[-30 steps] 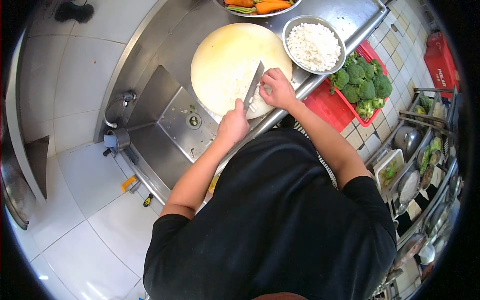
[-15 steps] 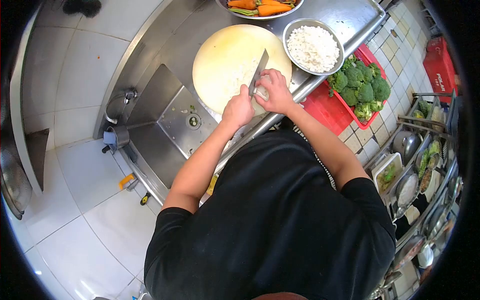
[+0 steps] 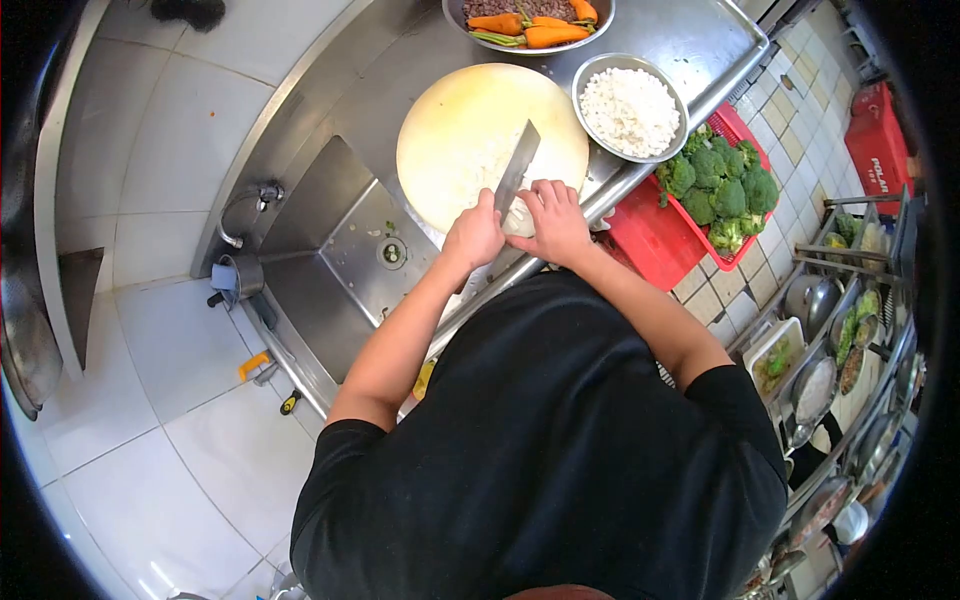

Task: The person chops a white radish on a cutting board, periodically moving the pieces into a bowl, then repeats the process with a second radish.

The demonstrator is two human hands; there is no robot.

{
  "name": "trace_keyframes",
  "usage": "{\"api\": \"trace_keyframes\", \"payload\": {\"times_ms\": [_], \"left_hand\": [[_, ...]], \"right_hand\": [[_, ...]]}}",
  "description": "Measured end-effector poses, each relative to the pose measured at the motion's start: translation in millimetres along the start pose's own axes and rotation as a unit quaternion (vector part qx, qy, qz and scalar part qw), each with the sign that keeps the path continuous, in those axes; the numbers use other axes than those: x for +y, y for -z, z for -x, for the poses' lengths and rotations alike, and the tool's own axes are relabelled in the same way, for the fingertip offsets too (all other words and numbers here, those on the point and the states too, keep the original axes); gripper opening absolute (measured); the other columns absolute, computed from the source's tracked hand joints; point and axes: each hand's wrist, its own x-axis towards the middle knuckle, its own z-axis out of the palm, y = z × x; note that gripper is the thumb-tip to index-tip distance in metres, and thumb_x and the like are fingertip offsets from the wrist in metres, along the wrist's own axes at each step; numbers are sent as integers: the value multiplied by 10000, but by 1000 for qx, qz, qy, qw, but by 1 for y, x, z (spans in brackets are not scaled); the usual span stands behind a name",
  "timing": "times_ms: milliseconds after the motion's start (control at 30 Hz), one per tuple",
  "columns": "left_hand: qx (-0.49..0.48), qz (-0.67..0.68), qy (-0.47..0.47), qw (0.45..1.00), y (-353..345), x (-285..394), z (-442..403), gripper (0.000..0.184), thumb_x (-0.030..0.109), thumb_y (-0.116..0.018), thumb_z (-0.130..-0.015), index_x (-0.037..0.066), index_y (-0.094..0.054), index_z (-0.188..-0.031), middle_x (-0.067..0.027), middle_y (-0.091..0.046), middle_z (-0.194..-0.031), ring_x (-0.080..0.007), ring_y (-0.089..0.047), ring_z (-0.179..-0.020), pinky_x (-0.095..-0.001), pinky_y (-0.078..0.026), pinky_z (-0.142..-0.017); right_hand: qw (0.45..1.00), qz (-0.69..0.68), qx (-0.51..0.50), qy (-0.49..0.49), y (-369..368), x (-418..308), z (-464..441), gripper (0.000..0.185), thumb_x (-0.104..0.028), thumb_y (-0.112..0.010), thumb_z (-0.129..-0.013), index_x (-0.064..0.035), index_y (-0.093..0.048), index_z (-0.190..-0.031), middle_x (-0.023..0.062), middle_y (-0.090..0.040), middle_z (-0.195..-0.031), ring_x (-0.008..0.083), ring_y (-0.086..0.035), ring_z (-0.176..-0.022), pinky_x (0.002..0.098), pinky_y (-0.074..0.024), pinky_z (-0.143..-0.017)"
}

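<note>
My left hand [image 3: 473, 237] is closed round the handle of a cleaver [image 3: 517, 168], whose broad blade points up and away over a round cutting board [image 3: 490, 90]. Beside the blade, my right hand [image 3: 556, 224] is bent over a pale white chunk of food [image 3: 519, 217], fingers curled on it at the board's near edge. The chunk is partly covered, and its exact kind cannot be made out. Small white chopped bits [image 3: 478, 165] lie on the board left of the blade.
A metal bowl of white diced pieces [image 3: 630, 112] stands right of the board. Behind it is a bowl with carrots [image 3: 556, 36]. Broccoli [image 3: 725, 180] fills a red basket [image 3: 752, 247] at the right. A steel sink [image 3: 310, 265] with a drain lies left.
The whole view has shifted slightly, showing more of the carrot bowl. My right hand's fingers have shifted on the white chunk, and the cleaver blade leans more to the right.
</note>
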Motion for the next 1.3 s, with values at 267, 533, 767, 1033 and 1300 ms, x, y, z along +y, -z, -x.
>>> {"api": "trace_keyframes", "payload": {"times_ms": [267,533,767,1033,1300], "left_hand": [[5,12,-8,1000,1,-8,7,276,176,-533,-1025,-19,-437,-1196,-378,-677,-897,-548,-678,-884,-618,-523,-810],[-6,8,-2,1000,3,-17,18,281,184,-528,-1031,-8,-430,-1211,-378,-678,-914,-557,-674,-892,-620,-522,-818],[-33,14,17,999,5,-37,40,276,203,-524,-1032,0,-445,-1201,-359,-688,-923,-542,-679,-912,-617,-516,-841],[26,-1,22,999,21,-56,24,275,204,-535,-1025,11,-476,-1212,-357,-691,-946,-536,-682,-930,-607,-524,-848],[20,-15,32,999,29,-54,29,310,191,-543,-1021,9,-469,-1260,-357,-689,-958,-540,-677,-929,-611,-523,-849]], "right_hand": [[997,12,-45,-63,-16,-3,3,545,-382,-740,-895,-32,-619,-1295,148,-612,-1177,321,-583,-1138,446,-464,-992],[998,-14,-31,-60,-28,-1,1,349,-250,-705,-923,-47,-677,-1206,137,-655,-1083,321,-618,-1071,437,-499,-968],[997,-9,-22,-79,-26,-9,-3,296,-222,-703,-922,-48,-693,-1161,134,-665,-1047,322,-628,-1041,429,-524,-940],[993,-66,-27,-90,-48,-20,-12,317,-211,-674,-942,-6,-669,-1183,165,-648,-1089,349,-621,-1085,451,-531,-938],[989,-100,-19,-105,-46,-37,-20,493,-163,-725,-892,29,-606,-1331,222,-605,-1230,387,-607,-1168,449,-527,-991]]}}
